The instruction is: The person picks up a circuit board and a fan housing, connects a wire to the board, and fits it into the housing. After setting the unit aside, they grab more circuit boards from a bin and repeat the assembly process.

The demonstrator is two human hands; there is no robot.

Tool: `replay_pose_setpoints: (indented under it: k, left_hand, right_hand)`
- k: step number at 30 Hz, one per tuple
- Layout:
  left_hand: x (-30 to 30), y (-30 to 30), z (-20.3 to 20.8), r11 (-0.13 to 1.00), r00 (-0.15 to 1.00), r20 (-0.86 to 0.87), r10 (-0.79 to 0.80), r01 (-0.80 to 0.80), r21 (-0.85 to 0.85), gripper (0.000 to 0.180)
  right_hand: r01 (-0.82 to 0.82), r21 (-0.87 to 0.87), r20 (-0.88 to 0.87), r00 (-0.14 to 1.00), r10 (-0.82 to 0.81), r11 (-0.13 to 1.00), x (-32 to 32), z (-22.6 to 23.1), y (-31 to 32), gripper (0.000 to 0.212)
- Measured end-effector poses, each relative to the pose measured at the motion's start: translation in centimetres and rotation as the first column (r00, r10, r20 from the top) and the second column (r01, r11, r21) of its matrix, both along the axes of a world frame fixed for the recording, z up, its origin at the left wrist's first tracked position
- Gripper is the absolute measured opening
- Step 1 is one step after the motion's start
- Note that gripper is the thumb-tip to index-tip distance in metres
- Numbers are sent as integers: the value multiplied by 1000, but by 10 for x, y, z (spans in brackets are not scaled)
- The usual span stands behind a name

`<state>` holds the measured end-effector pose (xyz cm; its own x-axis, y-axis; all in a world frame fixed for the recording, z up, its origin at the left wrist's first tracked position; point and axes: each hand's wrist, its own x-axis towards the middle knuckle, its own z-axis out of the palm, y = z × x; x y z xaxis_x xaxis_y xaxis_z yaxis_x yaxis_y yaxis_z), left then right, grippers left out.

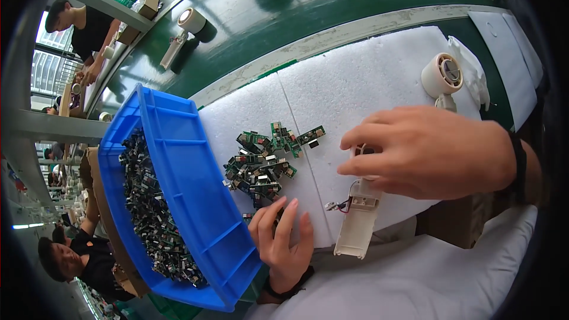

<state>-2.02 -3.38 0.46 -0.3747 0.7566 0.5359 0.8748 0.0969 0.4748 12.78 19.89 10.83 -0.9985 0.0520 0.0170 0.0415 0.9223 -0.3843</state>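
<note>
My right hand curls over the round head of a white handheld fan, thumb and fingers around it and hiding most of it. The fan's handle is an open shell pointing toward me, and thin wires with a small white connector stick out at its left side. My left hand has its fingers apart at the near edge of a loose pile of small green circuit boards. Its fingertips overlap the lowest boards, and nothing shows in its grasp.
White foam sheets cover the work surface. Left of the pile stands a tilted-looking blue bin full of circuit boards. Another white fan lies at the far right; one more fan rests on the green belt. Co-workers sit at left.
</note>
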Motion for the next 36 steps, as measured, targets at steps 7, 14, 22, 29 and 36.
replay_pose_setpoints:
  k: [7,14,22,29,36]
  left_hand:
    - [-2,-5,-11,1000,997,72,24,-24,8,29]
    - [-4,-7,-6,996,996,-35,83,-81,46,33]
    - [-8,-18,-9,1000,999,-30,9,-9,22,32]
    - [-4,-8,-16,992,997,36,-63,59,108,27]
    - [4,5,-11,998,993,111,46,-50,38,25]
  right_hand:
    - [370,49,140,917,-373,928,-71,1,153,52]
    - [528,100,-140,846,-514,843,-71,-37,196,62]
    - [335,135,221,907,-358,932,42,19,106,54]
    - [518,-17,250,830,-498,855,71,-5,57,60]
    - [407,265,-312,894,-322,874,39,-33,-6,62]
